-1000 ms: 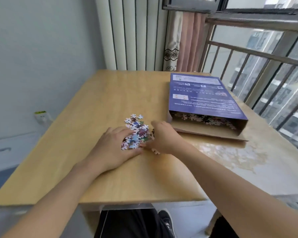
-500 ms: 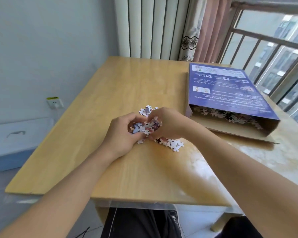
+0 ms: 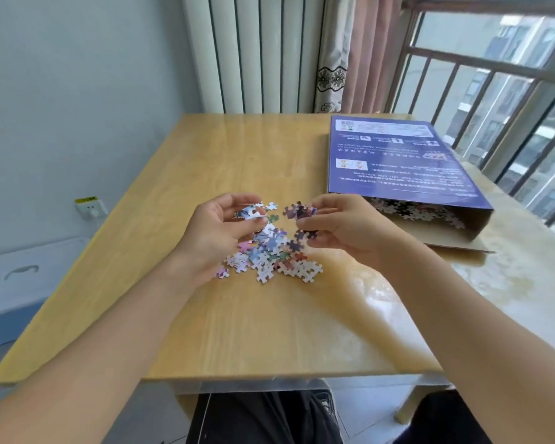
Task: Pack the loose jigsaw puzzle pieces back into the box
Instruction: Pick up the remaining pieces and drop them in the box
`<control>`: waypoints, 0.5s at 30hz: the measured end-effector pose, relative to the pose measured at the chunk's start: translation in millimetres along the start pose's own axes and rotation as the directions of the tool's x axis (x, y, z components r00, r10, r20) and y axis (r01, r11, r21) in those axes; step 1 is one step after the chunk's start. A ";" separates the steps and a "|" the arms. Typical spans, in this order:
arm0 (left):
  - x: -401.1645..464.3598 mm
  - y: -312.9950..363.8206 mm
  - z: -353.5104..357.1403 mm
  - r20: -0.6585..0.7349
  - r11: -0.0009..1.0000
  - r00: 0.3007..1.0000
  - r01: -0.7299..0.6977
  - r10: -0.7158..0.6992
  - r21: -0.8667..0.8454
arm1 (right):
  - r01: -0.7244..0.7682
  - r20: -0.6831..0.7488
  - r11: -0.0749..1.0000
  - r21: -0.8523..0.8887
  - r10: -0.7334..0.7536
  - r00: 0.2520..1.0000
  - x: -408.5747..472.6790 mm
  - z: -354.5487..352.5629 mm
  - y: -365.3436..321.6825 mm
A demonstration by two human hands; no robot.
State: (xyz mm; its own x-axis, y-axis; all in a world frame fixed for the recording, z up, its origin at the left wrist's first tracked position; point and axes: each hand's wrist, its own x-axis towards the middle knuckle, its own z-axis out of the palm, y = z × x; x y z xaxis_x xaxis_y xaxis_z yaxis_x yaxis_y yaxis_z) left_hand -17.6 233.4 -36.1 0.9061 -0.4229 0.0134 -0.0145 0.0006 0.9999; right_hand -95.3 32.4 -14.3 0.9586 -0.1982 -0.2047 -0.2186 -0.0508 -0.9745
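A heap of loose jigsaw pieces [image 3: 271, 256] lies on the wooden table [image 3: 225, 331] between my hands. Just above the heap's left side, my left hand [image 3: 220, 229] pinches a small joined chunk of pieces. My right hand [image 3: 337, 225] is raised at the heap's right side and grips a darker clump of pieces in its fingertips. The purple puzzle box [image 3: 394, 161] lies flat at the right of the table. Its near end is open, with several pieces [image 3: 410, 211] visible inside.
The table's front edge runs just above my knees. A window with metal railing [image 3: 494, 100] stands to the right behind the box. A radiator [image 3: 257, 52] and a curtain [image 3: 350, 49] stand behind the table. On the left wall is a socket [image 3: 90, 208].
My hands were pressed together around the pieces on the table. They have since lifted and pulled apart, each carrying a clump, and the rest of the heap lies uncovered between them.
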 end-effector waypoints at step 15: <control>42.5 -15.4 187.9 -0.057 0.902 0.951 -0.267 0.303 0.339 | -0.003 -0.446 0.983 0.185 0.087 0.891 -41.7 -128.9 26.4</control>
State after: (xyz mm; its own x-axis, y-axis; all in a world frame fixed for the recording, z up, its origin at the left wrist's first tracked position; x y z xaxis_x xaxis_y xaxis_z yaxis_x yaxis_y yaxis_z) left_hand -58.3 45.1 -52.0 0.8816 -0.3506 0.3161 -0.3986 -0.1941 0.8964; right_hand -164.6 -86.9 -19.6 0.7532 -0.6177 -0.2261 -0.1842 0.1319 -0.9740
